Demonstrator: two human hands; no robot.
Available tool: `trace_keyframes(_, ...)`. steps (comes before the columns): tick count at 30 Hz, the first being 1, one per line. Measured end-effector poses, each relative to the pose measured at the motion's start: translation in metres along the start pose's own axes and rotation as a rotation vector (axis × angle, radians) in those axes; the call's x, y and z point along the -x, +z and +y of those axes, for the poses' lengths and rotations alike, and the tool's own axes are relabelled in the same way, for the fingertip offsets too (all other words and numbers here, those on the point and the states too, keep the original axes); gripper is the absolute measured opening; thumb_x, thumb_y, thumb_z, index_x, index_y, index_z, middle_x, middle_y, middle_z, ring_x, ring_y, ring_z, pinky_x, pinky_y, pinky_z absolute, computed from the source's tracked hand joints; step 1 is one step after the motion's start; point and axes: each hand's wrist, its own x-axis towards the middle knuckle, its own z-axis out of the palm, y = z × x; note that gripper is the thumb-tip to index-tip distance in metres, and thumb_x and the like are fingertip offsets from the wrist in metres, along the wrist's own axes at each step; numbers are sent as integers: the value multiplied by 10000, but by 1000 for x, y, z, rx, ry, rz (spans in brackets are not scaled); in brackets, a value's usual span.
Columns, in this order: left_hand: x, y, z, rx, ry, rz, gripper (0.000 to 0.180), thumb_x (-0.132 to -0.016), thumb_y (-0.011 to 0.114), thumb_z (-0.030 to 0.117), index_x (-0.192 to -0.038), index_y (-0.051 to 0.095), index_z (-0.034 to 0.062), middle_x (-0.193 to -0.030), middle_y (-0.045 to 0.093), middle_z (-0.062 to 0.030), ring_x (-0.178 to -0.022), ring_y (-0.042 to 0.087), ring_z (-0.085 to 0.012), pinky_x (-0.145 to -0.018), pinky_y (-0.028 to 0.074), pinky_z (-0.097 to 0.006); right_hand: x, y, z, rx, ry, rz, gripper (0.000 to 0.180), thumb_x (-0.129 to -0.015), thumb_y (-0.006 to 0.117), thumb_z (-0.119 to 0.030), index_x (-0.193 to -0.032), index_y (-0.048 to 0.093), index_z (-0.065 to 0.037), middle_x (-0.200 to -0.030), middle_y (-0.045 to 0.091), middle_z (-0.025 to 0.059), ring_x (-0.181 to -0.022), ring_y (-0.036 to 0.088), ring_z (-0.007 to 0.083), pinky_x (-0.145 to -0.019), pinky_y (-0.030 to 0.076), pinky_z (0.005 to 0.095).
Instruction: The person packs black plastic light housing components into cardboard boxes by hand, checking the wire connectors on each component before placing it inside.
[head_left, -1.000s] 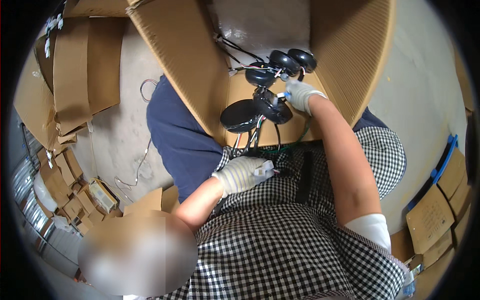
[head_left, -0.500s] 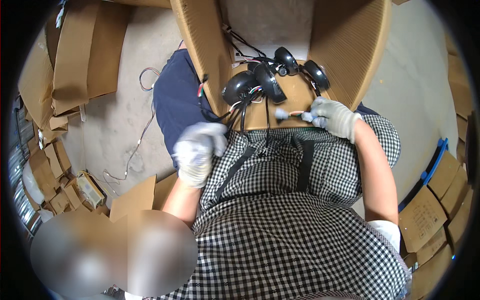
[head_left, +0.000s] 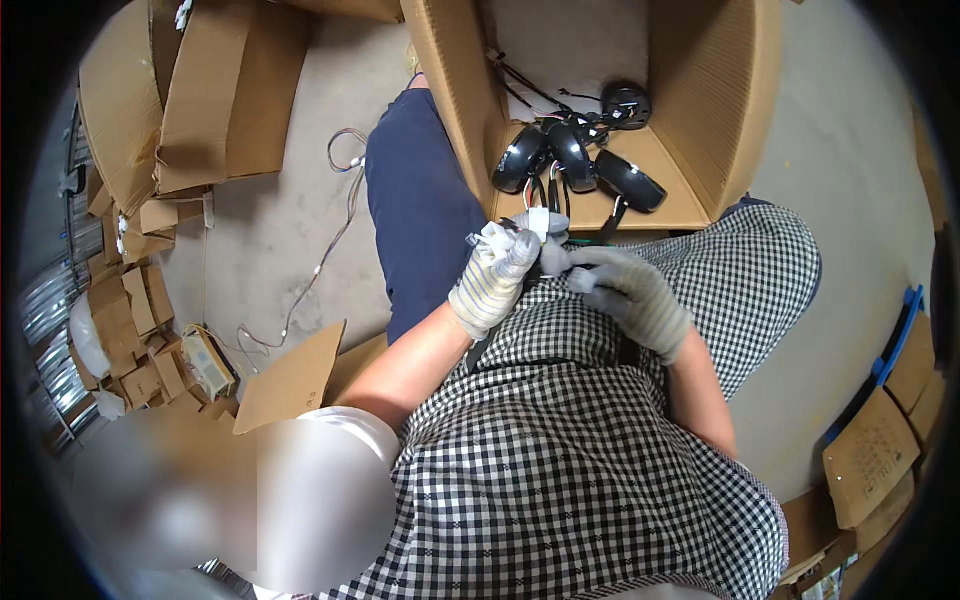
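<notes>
Now your left hand (head_left: 495,280) has come back up from beside your hip and meets your right hand (head_left: 630,298) over your lap; half a second ago they were well apart. Your right hand has dropped from the box edge toward your body. The round black parts (head_left: 572,155) sit lower in the cardboard box (head_left: 715,90) than before, still bunched together.

Hard to make out: small white connectors (head_left: 540,222) between your gloved fingertips, wires mostly hidden by the gloves; you can't tell whether the two pieces are joined. Lower left of the view is blurred. Box top is cut off by the frame edge.

Left hand: fingers curled, pinching a white connector at the tips. Right hand: curled closed on the other white piece, touching your left fingertips. Connectors are just in front of the box's near edge, above your checked apron (head_left: 560,450). Loose wire (head_left: 320,270) lies on the floor (head_left: 260,240), well apart to your left.
</notes>
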Motion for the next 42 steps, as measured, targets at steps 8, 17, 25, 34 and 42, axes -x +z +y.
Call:
trace_keyframes(8, 7, -16, 13, -60, -73, -17, 507, -878, 585, 476, -870, 631, -29, -575, 439, 32, -535, 377, -60, -605, 383, -224, -10, -25, -37, 174, 310, 78, 170, -903, 525, -188, -923, 608, -41, -691, 563, 86, -631, 546, 170, -637, 448, 297)
trace_keyframes(17, 4, -24, 10, -566, -164, -152, 346, -923, 549, 341, -725, 572, 59, -579, 429, 12, -555, 378, -97, -540, 327, -269, -37, -32, -33, 546, 242, -566, 253, -886, 470, -302, -853, 634, -112, -737, 636, 121, -708, 620, 321, -653, 480, 414)
trace_keyframes(25, 10, -14, 12, -594, -247, -179, 264, -898, 619, 289, -763, 618, 62, -625, 507, 26, -585, 439, -74, -535, 384, -265, -41, -28, 1, 350, 216, -717, 230, -832, 531, -304, -822, 662, -116, -703, 627, 90, -626, 581, 272, -605, 463, 383)
trace_keyframes(34, 8, -18, 9, -785, -281, -206, 162, -890, 635, 217, -849, 648, 61, -669, 559, 22, -619, 483, -67, -566, 417, -253, -41, -20, 14, 290, 159, -689, 269, -849, 516, -311, -867, 671, -93, -713, 627, 108, -625, 582, 279, -620, 476, 379)
trace_keyframes(42, 8, -16, 13, -726, -321, -252, 189, -908, 612, 230, -840, 641, 57, -658, 542, 37, -613, 459, -55, -556, 405, -246, -42, -20, 16, 385, 16, -804, 230, -840, 507, -290, -867, 655, -116, -761, 632, 100, -697, 602, 298, -654, 484, 417)
